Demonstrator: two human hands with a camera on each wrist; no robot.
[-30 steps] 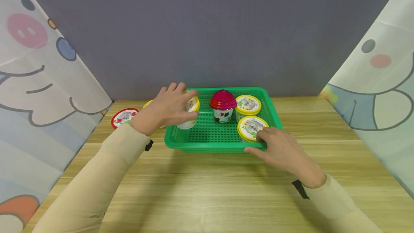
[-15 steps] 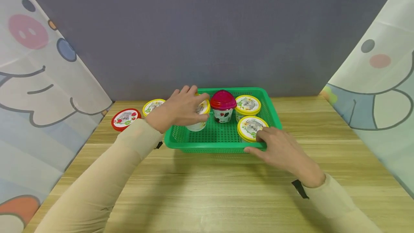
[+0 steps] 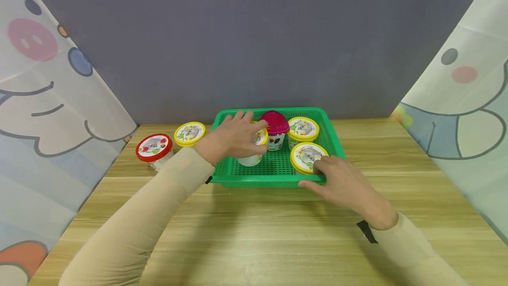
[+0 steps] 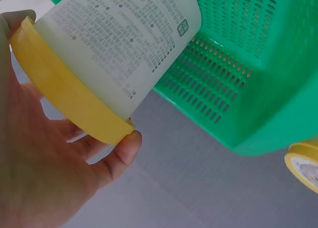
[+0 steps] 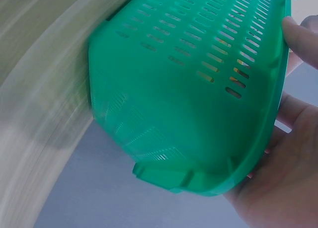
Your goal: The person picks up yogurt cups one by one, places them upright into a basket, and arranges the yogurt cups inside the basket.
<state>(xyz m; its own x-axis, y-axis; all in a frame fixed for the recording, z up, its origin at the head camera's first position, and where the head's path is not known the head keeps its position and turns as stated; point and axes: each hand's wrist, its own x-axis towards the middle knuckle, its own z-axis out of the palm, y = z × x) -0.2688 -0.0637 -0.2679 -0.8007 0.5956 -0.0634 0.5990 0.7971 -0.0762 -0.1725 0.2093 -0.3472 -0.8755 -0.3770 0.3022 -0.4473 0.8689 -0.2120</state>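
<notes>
My left hand [image 3: 234, 136] grips a white tub [image 4: 119, 44] by its yellow lid [image 4: 64, 84], fingers and thumb around the lid's edge. This tub is within the left part of the green basket [image 3: 262, 179], beside a cup with a magenta domed lid [image 3: 275, 122]. Whether its base touches the basket floor is hidden. At the basket's front right, my right hand [image 3: 345, 184] holds the rim [image 5: 278, 89], thumb outside and fingers inside. Those fingers lie against the front yellow-lidded tub [image 3: 307, 156]. Another yellow-lidded tub [image 3: 303, 127] stands behind it.
Left of the basket, on the wooden table [image 3: 254, 242], stand a red-lidded tub [image 3: 154, 147] and a yellow-lidded tub [image 3: 189, 133], both partly covered by the left arm. A grey panel [image 3: 254, 43] rises behind the basket. Cartoon-printed sheets flank the table.
My left hand has carried its tub rightward and slightly nearer, from the basket's left side to beside the magenta-lidded cup. More of both outside tubs shows now. The right hand stays on the rim.
</notes>
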